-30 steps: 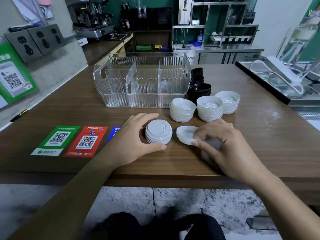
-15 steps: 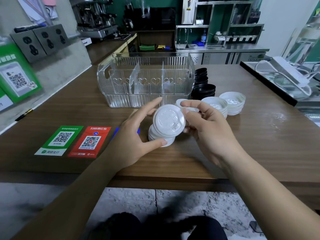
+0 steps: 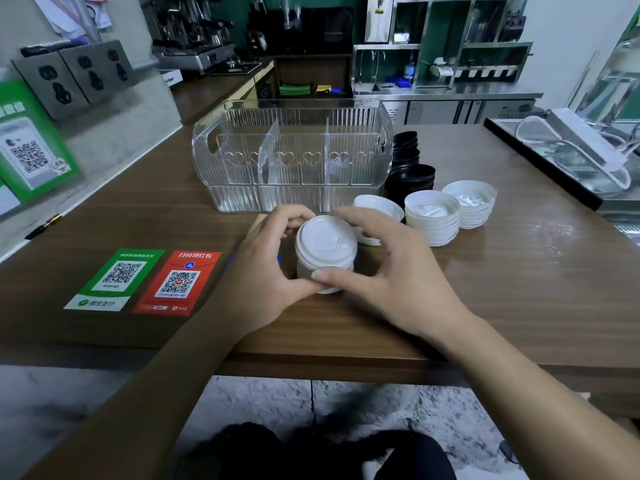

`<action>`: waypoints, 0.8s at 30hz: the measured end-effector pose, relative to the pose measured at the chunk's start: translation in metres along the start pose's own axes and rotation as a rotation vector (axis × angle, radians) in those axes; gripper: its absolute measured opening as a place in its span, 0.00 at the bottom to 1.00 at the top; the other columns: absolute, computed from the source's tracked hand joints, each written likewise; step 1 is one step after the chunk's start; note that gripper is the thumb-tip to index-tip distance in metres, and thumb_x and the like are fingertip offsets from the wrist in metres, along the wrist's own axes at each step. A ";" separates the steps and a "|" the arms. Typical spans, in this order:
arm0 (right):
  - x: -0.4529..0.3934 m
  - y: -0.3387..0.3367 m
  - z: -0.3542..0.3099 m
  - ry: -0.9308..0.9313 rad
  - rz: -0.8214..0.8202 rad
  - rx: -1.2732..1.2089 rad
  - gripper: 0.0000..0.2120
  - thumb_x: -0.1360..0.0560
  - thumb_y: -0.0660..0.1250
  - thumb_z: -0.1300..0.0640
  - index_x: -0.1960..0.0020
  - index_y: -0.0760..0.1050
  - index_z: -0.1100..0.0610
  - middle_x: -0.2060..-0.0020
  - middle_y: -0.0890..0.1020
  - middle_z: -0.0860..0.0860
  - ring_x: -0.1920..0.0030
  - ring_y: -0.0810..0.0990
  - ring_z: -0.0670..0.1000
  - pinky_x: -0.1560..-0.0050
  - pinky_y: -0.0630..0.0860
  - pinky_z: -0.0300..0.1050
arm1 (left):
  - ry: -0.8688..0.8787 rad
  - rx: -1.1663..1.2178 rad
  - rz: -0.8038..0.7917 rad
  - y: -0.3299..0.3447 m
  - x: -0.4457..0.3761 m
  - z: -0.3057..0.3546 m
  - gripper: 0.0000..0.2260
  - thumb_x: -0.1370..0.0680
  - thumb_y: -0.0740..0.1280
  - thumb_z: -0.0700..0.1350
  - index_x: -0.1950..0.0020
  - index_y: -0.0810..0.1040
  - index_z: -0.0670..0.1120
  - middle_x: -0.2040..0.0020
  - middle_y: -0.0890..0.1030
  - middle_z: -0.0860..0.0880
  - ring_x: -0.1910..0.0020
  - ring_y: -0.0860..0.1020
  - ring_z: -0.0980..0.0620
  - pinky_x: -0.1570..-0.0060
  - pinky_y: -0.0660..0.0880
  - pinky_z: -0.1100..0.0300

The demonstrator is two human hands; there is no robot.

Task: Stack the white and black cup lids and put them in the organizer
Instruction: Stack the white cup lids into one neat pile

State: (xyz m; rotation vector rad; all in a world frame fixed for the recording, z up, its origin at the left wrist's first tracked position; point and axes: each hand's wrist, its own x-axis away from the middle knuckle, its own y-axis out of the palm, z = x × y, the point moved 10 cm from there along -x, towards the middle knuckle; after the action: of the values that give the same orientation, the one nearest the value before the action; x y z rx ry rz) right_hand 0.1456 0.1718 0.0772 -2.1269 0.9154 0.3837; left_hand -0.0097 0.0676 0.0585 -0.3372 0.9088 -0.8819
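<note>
Brown wood-grain worktop (image 3: 485, 289) fills a café counter, with an espresso machine (image 3: 194, 32) and steel shelves behind. Both hands curl round one stack of white lids (image 3: 325, 254) standing near the front edge: left hand (image 3: 263, 268) on its left side, right hand (image 3: 391, 271) on its right, thumb at the base. Just behind stands the clear organizer (image 3: 294, 157), hearts embossed on its front. Right of it sit black lids (image 3: 408, 168) and three more white stacks (image 3: 433, 216). A green sticker (image 3: 116, 280) reads 微信支付; a red sticker (image 3: 180, 282) reads 扫码领红包, both with QR codes.
</note>
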 end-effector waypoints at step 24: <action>0.002 0.024 0.023 0.041 -0.212 0.027 0.26 0.21 0.79 0.47 0.25 0.81 0.49 0.23 0.78 0.44 0.22 0.72 0.37 0.18 0.67 0.45 | -0.272 -0.126 -0.236 0.021 0.006 -0.040 0.57 0.32 0.84 0.70 0.08 0.60 0.63 0.26 0.80 0.66 0.27 0.64 0.71 0.21 0.56 0.59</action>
State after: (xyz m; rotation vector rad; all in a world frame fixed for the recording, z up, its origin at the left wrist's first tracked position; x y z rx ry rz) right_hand 0.1299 0.1774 0.0484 -2.1881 0.7046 0.2192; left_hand -0.0290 0.0801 0.0189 -0.6675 0.6817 -0.9692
